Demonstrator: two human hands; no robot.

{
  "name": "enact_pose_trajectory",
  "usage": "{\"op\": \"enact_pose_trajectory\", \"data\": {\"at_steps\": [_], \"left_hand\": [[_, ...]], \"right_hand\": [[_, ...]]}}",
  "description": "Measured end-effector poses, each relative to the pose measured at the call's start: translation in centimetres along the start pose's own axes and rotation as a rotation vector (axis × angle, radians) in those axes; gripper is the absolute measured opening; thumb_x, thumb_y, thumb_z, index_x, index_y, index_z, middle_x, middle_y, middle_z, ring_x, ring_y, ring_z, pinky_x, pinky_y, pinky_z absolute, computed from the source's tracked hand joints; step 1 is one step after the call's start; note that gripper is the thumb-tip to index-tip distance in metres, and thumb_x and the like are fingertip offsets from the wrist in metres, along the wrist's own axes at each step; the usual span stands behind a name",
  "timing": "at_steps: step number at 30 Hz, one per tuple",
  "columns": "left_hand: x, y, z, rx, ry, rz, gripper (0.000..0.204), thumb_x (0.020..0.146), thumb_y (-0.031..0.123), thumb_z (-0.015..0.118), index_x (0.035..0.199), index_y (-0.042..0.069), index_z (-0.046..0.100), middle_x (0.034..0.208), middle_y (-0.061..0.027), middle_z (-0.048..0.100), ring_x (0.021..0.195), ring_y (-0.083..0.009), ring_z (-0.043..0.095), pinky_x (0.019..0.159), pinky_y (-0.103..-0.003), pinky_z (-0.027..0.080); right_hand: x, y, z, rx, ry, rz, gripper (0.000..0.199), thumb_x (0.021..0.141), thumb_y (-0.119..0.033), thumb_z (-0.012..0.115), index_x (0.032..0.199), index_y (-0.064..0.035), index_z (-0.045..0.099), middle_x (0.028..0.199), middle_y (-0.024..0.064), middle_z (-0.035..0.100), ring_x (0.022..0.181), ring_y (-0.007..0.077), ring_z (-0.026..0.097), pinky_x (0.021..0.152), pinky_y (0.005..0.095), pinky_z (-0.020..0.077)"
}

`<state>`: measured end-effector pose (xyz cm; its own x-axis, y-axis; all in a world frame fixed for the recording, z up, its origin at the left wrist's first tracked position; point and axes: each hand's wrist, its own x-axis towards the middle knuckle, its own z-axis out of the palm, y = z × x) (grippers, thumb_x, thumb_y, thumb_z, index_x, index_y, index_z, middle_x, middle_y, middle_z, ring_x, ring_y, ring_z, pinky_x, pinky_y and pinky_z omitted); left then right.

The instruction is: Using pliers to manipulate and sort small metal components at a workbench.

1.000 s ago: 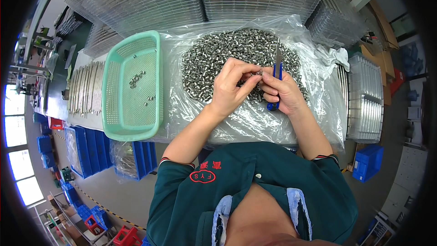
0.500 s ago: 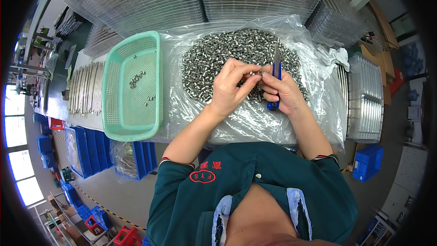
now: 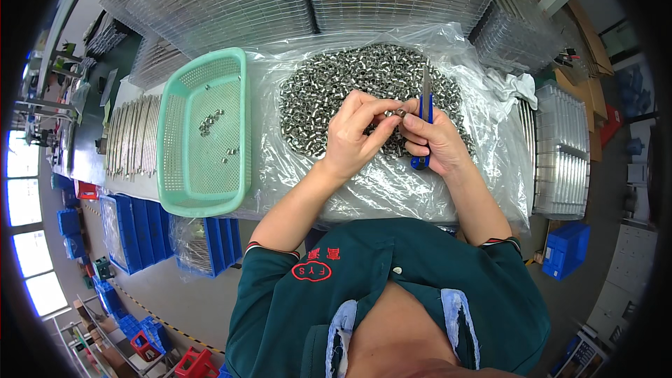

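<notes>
My left hand (image 3: 352, 131) is closed, thumb and forefinger pinching a small shiny metal ring-like part (image 3: 399, 113). The fingers of my right hand (image 3: 444, 143) touch the same part from the other side. That right hand also grips a blue utility knife (image 3: 426, 109), its blade pointing away from me. Both hands are above the near part of a wide heap of small metal parts (image 3: 357, 70), spread on a clear plastic sheet (image 3: 336, 194). Fingers partly hide the held part, so its exact shape is hard to make out.
To the left stands a green perforated basket (image 3: 246, 101) with several metal parts inside. Metal rods (image 3: 131, 136) lie beyond it. Stacked clear plastic trays (image 3: 238, 10) line the back, more trays (image 3: 562, 154) stand at right, near a white cloth (image 3: 516, 89).
The knife has tilted very slightly in my right hand. Both hands otherwise keep nearly the same place, with the small part still between the fingertips.
</notes>
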<state>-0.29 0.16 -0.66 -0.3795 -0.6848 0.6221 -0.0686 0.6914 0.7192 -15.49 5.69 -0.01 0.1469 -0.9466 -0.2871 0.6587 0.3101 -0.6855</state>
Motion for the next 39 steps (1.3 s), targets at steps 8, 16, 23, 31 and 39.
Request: {"op": "enact_pose_trajectory", "data": {"at_steps": [8, 16, 23, 31, 39], "left_hand": [[0.0, -0.2, -0.2, -0.001, -0.05, 0.035, 0.023, 0.072, 0.003, 0.066, 0.095, 0.005, 0.062, 0.078, -0.0063, 0.053, 0.062, -0.0137, 0.055, 0.052, -0.024, 0.046], [1.2, 0.2, -4.5, -0.462, 0.458, -0.037, 0.011, 0.084, 0.0, 0.05, 0.095, 0.002, 0.048, 0.084, -0.0057, 0.05, 0.074, -0.0127, 0.05, 0.072, -0.025, 0.041], [-0.2, 3.1, -14.8, 0.3, 0.711, -0.183, 0.016, 0.084, 0.009, 0.056, 0.097, 0.001, 0.053, 0.084, -0.0054, 0.054, 0.078, -0.0135, 0.051, 0.072, -0.025, 0.041], [0.0, 3.4, -13.6, 0.564, 0.503, -0.235, 0.025, 0.081, 0.013, 0.059, 0.104, 0.005, 0.057, 0.092, -0.008, 0.055, 0.09, -0.0191, 0.052, 0.072, -0.03, 0.041], [1.7, -2.5, -5.3, 0.863, -0.094, -0.26, 0.015, 0.074, 0.019, 0.064, 0.087, 0.011, 0.062, 0.087, -0.0061, 0.057, 0.087, -0.0231, 0.052, 0.077, -0.038, 0.034]], "right_hand": [[0.1, 0.1, 0.0, -0.027, -0.016, 0.0, 0.019, 0.08, -0.013, 0.063, 0.093, -0.0033, 0.054, 0.067, -0.0048, 0.046, 0.048, -0.0001, 0.035, 0.037, 0.0131, 0.0285], [0.3, 0.1, -0.2, 0.015, -0.061, -0.063, 0.025, 0.084, -0.019, 0.058, 0.099, 0.0005, 0.053, 0.081, 0.0006, 0.048, 0.052, -0.0006, 0.035, 0.038, 0.0121, 0.028], [0.3, -0.1, 0.0, 0.019, -0.033, -0.076, 0.027, 0.084, -0.02, 0.059, 0.099, 0.0009, 0.051, 0.081, 0.0005, 0.048, 0.052, -0.0003, 0.034, 0.039, 0.0123, 0.028], [0.5, 0.1, -0.1, 0.015, -0.016, -0.078, 0.028, 0.084, -0.02, 0.059, 0.1, 0.0008, 0.049, 0.078, -0.0005, 0.046, 0.051, -0.0002, 0.034, 0.038, 0.0128, 0.0269], [0.4, 0.0, 0.0, 0.019, -0.019, -0.084, 0.027, 0.084, -0.02, 0.059, 0.098, 0.0007, 0.05, 0.077, -0.0008, 0.046, 0.051, -0.0003, 0.034, 0.038, 0.0131, 0.0269]]}}
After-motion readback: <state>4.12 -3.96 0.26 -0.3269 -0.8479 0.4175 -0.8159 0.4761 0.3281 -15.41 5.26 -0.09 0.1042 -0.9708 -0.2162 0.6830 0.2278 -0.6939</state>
